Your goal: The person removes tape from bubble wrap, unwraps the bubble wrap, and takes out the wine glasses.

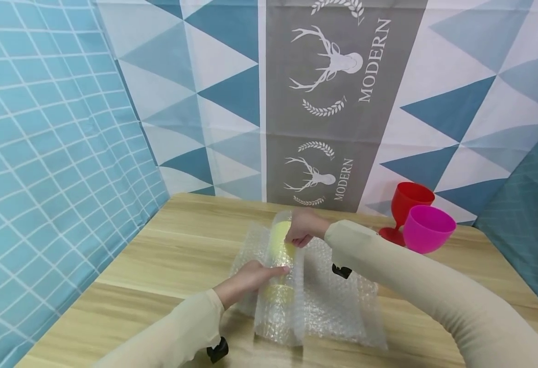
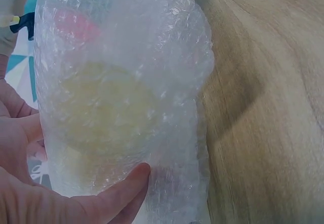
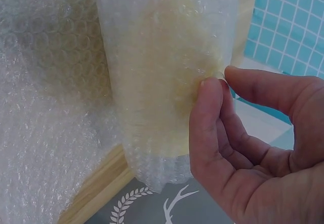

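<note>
A yellow goblet (image 1: 280, 240) lies inside a roll of clear bubble wrap (image 1: 278, 324) on the table; its outline is blurred by the layers. In the left wrist view its round yellow end (image 2: 109, 107) shows through. My left hand (image 1: 255, 276) grips the roll around its middle, thumb lying across the top. Farther up, my right hand (image 1: 306, 227) pinches the wrap at the roll's edge between thumb and forefinger (image 3: 207, 102). Whether a bit of tape is also between those fingertips I cannot tell. A loose flat part of the wrap (image 1: 333, 301) spreads to the right.
Toward the back right stand a red goblet (image 1: 411, 197) and a magenta cup (image 1: 428, 229), the latter partly behind the right sleeve. The wooden table (image 1: 158, 255) meets a patterned cloth (image 1: 232, 102) behind and a blue checked cloth (image 1: 52, 153) on the left.
</note>
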Available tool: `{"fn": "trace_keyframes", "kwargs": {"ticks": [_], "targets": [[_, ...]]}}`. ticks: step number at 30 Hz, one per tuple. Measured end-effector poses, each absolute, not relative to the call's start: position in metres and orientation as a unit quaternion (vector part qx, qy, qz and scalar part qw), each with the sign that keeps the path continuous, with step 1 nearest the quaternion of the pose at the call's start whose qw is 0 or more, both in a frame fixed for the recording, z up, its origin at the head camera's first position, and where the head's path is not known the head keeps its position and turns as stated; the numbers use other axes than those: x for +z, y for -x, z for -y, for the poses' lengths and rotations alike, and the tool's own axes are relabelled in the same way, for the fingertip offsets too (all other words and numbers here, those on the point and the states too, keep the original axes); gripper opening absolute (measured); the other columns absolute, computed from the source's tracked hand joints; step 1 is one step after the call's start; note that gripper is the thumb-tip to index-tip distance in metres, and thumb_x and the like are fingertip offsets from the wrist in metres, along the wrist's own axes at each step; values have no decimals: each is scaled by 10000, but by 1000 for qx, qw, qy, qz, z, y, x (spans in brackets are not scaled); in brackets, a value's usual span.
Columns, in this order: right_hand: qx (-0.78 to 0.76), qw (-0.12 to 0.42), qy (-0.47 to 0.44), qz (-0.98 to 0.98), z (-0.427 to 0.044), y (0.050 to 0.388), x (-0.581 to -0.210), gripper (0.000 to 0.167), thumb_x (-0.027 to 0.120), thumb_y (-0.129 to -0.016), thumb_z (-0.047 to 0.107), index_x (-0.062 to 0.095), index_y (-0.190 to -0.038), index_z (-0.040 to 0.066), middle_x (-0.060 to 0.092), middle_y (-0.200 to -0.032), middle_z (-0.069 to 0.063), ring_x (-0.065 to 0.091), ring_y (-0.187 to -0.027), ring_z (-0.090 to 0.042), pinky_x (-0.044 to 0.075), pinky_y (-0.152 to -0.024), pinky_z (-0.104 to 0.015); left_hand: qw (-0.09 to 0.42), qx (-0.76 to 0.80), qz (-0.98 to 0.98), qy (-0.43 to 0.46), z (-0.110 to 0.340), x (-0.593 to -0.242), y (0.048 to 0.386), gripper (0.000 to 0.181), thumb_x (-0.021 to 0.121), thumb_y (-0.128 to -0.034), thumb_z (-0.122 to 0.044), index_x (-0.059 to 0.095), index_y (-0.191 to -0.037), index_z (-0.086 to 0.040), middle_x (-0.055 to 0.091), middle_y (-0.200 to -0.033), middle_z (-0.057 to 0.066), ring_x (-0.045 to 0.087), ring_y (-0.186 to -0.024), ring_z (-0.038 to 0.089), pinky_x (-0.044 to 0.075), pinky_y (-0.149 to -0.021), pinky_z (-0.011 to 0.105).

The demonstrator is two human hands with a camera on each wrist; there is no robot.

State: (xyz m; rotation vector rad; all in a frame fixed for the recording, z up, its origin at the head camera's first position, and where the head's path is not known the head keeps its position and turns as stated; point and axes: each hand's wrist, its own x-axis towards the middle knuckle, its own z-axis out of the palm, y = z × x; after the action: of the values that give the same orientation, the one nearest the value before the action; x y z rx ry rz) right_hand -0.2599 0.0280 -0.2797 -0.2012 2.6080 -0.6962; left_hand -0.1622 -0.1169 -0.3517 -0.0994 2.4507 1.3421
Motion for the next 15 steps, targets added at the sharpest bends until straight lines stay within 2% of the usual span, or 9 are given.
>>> {"fn": "trace_keyframes", "kwargs": {"ticks": [2,11,15], "targets": [[-257,220,76,-938,-30,260,-280,217,721,-770,44,576,-610,46,578,-498,0,549,-431,-60,584,-574,-222,174,470,-865,33,116,-351,162,842,660,-797,-570,511,-1251,123,580,-1263,250,586,-1109,354,483,-954,529],[-274,216,88,-933,-35,260,-280,227,668,-765,22,558,-569,58,553,-484,10,537,-434,-68,606,-652,-276,171,462,-869,34,113,-350,164,803,658,-805,-553,520,-1224,118,598,-1224,223,588,-1061,304,498,-924,495],[-281,214,91,-931,-36,259,-283,215,653,-755,3,562,-567,53,553,-483,6,536,-431,-70,606,-646,-277,170,462,-869,39,112,-353,164,747,665,-801,-551,550,-1163,92,606,-1051,140,564,-942,240,502,-829,402]]}}
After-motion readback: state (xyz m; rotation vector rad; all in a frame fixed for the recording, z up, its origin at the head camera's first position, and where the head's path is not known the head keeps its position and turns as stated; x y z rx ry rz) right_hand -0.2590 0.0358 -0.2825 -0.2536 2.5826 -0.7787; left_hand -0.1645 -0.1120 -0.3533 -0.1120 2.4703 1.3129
